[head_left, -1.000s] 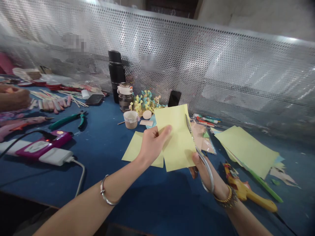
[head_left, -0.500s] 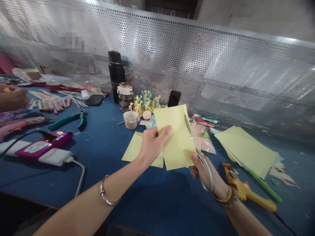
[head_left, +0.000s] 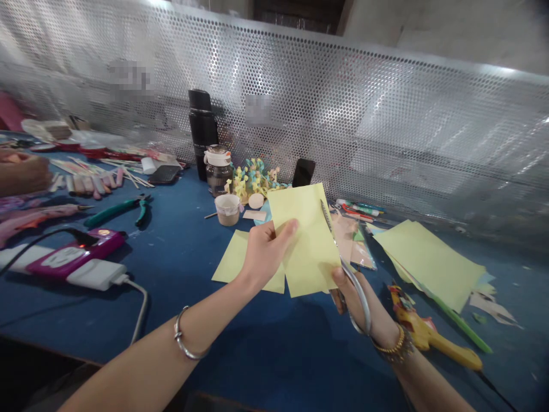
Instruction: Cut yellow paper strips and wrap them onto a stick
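My left hand (head_left: 266, 252) pinches a yellow sheet of paper (head_left: 306, 223), thumb on top, holding it above the blue table. In my right hand (head_left: 358, 297) is a pair of scissors (head_left: 364, 312), with fingers around the handles. One serrated blade (head_left: 329, 220) lies along the sheet's right edge; the other blade is hidden behind the paper. Beneath my left hand another yellow paper piece (head_left: 234, 260) rests on the table. More yellow sheets (head_left: 433, 257) lie stacked to the right of my right hand.
A yellow glue gun (head_left: 422, 332) and a green strip (head_left: 463, 326) lie at right. Behind the paper stand a small cup (head_left: 227, 209), a jar (head_left: 218, 170), a black flask (head_left: 203, 131) and a phone (head_left: 303, 171). Pliers (head_left: 120, 210) and a purple power strip (head_left: 77, 252) sit left, near another person's hand (head_left: 21, 171).
The scissor blade shows more fully over the paper's right side, and the narrow strip at the sheet's upper right corner no longer shows. Both hands have barely moved.
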A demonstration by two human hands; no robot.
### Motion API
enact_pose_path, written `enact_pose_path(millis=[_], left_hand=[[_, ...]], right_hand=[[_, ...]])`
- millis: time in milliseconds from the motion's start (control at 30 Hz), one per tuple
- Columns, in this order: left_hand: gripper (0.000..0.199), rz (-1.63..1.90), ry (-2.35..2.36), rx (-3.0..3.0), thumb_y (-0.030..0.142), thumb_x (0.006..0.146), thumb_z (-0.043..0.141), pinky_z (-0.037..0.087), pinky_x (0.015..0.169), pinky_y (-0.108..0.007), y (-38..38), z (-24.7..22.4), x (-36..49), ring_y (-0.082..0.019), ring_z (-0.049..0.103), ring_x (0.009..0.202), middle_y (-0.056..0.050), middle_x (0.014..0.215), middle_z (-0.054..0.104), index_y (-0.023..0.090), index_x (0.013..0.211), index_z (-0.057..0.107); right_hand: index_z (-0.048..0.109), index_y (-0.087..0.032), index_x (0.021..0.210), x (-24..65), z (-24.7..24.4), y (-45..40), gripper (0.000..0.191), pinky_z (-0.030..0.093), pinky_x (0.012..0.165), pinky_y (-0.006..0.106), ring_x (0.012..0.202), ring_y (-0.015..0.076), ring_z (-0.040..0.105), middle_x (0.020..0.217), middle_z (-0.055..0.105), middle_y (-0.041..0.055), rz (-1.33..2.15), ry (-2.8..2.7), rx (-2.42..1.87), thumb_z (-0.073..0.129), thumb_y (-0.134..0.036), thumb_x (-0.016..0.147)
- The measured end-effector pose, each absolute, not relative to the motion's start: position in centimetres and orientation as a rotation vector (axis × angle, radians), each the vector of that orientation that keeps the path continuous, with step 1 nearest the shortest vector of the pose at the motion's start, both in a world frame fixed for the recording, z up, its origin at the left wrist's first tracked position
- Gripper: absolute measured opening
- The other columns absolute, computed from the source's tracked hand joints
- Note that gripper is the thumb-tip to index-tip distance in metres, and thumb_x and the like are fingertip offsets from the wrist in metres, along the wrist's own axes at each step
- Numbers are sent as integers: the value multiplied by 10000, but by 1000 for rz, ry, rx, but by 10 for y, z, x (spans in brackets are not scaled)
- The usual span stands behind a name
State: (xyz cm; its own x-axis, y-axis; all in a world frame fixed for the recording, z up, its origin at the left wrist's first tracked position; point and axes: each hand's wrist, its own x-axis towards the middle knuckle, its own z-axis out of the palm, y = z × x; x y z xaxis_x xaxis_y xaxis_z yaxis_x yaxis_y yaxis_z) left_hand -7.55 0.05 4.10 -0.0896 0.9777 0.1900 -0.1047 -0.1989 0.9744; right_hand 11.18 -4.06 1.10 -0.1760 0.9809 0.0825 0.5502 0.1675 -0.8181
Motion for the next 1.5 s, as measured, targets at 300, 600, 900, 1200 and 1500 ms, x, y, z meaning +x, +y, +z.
enact_pose_path(millis=[300,600,900,1200,1500], left_hand=[[377,1473,1081,1232,471,763,628,345,412,-180,-1,45,-75,-84,474,502,2,588,571,133,599,599],[302,1520,1036,1208,415,754,653,417,454,-197,0,45,-76,-115,555,542,-18,646,651,131,651,650],[242,1552,999,1163,325,693,737,542,579,-257,6,46,-80,-190,676,708,-82,883,733,133,838,705],[235,1479,991,1203,328,703,728,555,590,-266,0,47,-76,-213,686,770,-76,919,737,150,854,709],[213,1450,1027,1227,323,705,726,555,581,-262,-4,48,-74,-219,690,778,-70,905,741,151,829,710]], right_hand=[[390,-219,517,112,12,-41,588,351,415,230,364,100,420,372,399,-29,864,-1812,-1435,276,-680,862],[408,-209,566,113,10,-39,549,350,415,221,366,90,410,383,403,-42,872,-1812,-1439,306,-653,872],[405,-215,589,113,11,-41,542,339,395,233,369,102,412,394,392,-41,933,-1817,-1459,319,-682,851],[520,-211,713,111,20,-46,537,513,522,328,537,198,579,591,554,25,919,-1712,-1471,349,-709,820],[647,-177,916,114,20,-42,472,518,768,372,848,268,607,790,663,71,828,-1786,-1346,371,-559,901]])
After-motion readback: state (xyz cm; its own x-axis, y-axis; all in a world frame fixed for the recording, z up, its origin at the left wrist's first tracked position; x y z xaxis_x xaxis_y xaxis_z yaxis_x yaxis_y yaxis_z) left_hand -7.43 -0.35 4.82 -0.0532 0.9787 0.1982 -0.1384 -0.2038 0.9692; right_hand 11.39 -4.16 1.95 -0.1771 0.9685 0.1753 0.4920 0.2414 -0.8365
